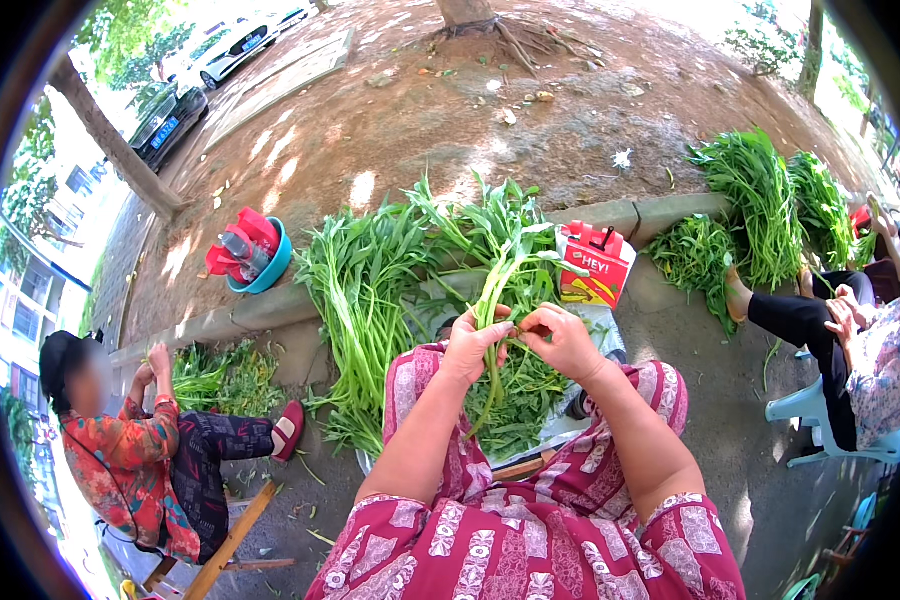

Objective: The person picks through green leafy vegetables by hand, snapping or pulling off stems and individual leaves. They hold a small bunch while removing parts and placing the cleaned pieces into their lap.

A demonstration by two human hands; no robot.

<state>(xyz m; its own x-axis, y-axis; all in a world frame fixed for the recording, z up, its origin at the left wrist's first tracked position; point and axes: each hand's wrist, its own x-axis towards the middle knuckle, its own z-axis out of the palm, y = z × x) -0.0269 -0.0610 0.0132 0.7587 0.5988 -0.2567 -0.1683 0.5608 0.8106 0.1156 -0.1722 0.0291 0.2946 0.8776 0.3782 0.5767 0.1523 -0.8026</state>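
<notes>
My left hand (476, 346) is closed around a small bunch of long-stemmed leafy greens (501, 281), probably water spinach. The stems run up and down through the fist, with the leaves above it. My right hand (565, 341) is close beside it, thumb and forefinger pinched at the bunch's side; what lies between those fingertips is too small to make out. Between my knees, loose picked greens (521, 409) lie in a heap on a pale sheet (570, 427). A large pile of uncut greens (367, 289) rests to the left of my left knee.
A red-and-white bag (592, 262) stands by the kerb (270, 307). On the soil sits a teal basin (268, 259) with red bags and a bottle. Seated people work at left (131, 450) and right (862, 360). More bundled greens (754, 202) lie at right.
</notes>
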